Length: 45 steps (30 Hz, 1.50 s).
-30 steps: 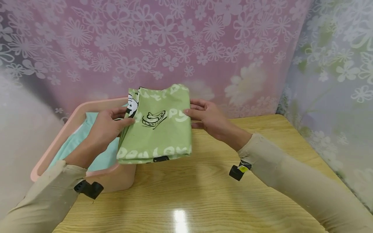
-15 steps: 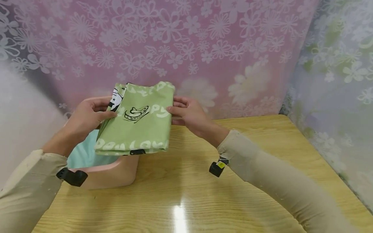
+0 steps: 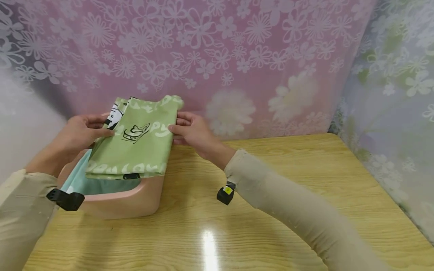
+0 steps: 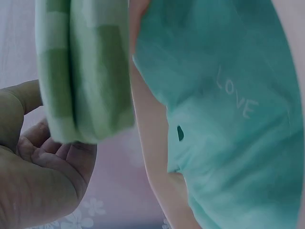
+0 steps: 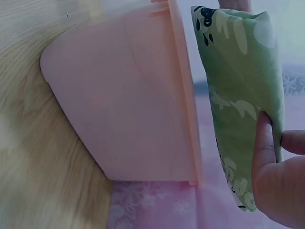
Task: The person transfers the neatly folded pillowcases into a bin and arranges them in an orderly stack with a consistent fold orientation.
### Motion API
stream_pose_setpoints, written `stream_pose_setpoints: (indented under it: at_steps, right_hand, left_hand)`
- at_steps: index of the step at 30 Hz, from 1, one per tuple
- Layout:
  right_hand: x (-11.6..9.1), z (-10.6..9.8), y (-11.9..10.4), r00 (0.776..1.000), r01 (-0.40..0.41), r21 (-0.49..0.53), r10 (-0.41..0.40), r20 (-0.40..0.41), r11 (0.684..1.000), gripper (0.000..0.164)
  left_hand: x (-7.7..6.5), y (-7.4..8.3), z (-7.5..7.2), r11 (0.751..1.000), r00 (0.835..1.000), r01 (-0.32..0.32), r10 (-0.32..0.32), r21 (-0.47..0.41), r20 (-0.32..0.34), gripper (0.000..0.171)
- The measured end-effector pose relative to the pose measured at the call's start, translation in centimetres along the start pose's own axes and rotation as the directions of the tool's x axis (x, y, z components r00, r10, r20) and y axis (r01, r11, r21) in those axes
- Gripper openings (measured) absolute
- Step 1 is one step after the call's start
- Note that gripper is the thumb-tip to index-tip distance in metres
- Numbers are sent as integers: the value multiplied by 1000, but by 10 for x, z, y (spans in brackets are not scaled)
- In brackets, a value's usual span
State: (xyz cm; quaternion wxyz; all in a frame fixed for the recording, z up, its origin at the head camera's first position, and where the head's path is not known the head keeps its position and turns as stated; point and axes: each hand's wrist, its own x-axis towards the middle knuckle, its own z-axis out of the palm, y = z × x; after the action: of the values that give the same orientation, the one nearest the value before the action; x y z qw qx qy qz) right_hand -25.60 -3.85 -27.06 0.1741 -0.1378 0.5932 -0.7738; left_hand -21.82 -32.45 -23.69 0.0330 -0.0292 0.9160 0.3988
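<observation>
A folded green cloth with white lettering and a black cake-like drawing is held up between both hands, above a pink bin. My left hand grips its left edge, thumb on top and fingers beneath. On the opposite edge my right hand pinches the folded layers. In the left wrist view the cloth's side shows green checks. Below it, inside the bin, lies a teal cloth printed with "LOVE". From the right wrist, the green cloth appears over the bin's rim, apart from it.
The bin stands at the left of a wooden table, near its back edge. A pink flowered curtain hangs behind, and a pale flowered one is at the right. Each sleeve carries a black wrist camera.
Both hands have moved left with the folded green cloth, carrying it from the bin's right side to over the bin. Their hold on it looks the same.
</observation>
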Motion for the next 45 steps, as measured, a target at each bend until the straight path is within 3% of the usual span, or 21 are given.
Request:
stream_pose_setpoints:
  at_steps: [9, 19, 28, 34, 37, 41, 45]
  right_hand:
    - [22, 23, 19, 1000, 2, 19, -2, -31, 1000, 50]
    - [30, 44, 29, 999, -25, -58, 23, -32, 998, 58]
    - [31, 55, 29, 999, -43, -167, 39, -29, 985, 59]
    - [27, 54, 33, 998, -59, -206, 54, -32, 977, 57]
    - [23, 52, 34, 999, -33, -328, 26, -24, 944, 50]
    - [16, 49, 30, 997, 72, -508, -57, 44, 859, 39]
    - [10, 44, 26, 988, 147, -554, -101, 113, 820, 38]
  left_hand:
    - [1, -18, -14, 997, 999, 31, -29, 74, -26, 69]
    - [-4, -37, -21, 996, 997, 36, -31, 86, -69, 63]
    - [-4, -45, -27, 988, 994, 102, -98, 114, -45, 68]
    - [-3, -44, -28, 984, 993, 114, -115, 134, -6, 67]
    - [-4, -43, -27, 985, 992, 127, -129, 120, 7, 67]
    - [-6, -40, -27, 986, 989, 136, -141, 101, 39, 71]
    - [-8, -34, -26, 986, 991, 119, -126, 118, 55, 71]
